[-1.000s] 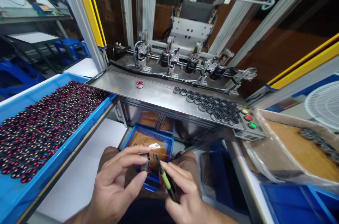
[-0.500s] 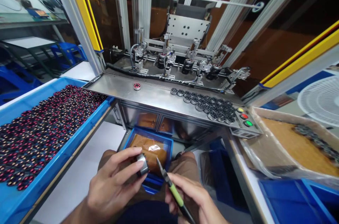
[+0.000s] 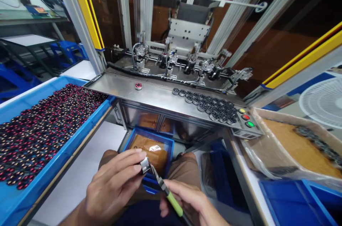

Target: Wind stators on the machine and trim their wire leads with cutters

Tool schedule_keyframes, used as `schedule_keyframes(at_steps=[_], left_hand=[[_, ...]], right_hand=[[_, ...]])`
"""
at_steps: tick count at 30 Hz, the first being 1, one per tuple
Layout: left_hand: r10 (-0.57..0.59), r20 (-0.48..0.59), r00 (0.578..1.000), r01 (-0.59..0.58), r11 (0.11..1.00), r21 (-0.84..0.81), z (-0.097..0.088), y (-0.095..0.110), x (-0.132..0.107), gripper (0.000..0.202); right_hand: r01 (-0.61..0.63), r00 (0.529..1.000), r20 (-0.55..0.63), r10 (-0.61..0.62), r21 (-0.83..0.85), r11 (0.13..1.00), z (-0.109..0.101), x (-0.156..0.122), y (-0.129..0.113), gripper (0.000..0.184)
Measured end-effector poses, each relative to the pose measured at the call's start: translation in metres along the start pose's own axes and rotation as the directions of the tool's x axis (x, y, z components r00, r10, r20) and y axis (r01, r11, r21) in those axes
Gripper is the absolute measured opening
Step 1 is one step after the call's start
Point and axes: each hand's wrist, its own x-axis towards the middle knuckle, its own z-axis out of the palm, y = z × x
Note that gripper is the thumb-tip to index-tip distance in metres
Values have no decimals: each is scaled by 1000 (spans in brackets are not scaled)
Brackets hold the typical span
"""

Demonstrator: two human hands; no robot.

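My left hand (image 3: 114, 179) pinches a small motor stator (image 3: 145, 165) between thumb and fingers, its silver side facing up. My right hand (image 3: 187, 197) is wrapped around pliers (image 3: 171, 199) with green and black handles and a narrow pointed metal head. The pliers' tip is right beside the stator's right edge; whether it touches is too small to tell. Below both hands sits a blue bin (image 3: 171, 147) with brown sheet material in it. One red-wound stator (image 3: 138, 86) stands alone on the metal ledge (image 3: 157, 98) ahead.
Many red-wound stators fill a blue tray (image 3: 61, 137) on the left. Several dark stators (image 3: 211, 106) cluster on the ledge's right, near a button panel (image 3: 246, 117). Behind is a winding machine (image 3: 189, 65). A plastic-lined box (image 3: 291, 144) stands right.
My right hand has moved left and brought the pliers' tip up to the stator. My left hand has turned the stator slightly and its fingers are closer together.
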Motion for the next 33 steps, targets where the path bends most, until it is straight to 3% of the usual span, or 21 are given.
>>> schedule_keyframes(at_steps=[8,20,28,33], left_hand=[[-49,-31,998,46,993,-110,1,0,-2,48],[-109,-31,994,104,986,-133,-1,2,-1,48],[-107,-8,994,105,985,-135,-1,0,-3,57],[-90,-37,995,86,992,-90,1,-2,-5,62]], right_hand=[[-44,999,5,44,73,996,1,1,4,59],[-95,995,22,95,-31,995,0,6,0,62],[-101,995,-36,95,-214,972,-2,11,-1,42],[-162,973,-163,164,24,986,-9,2,5,58]])
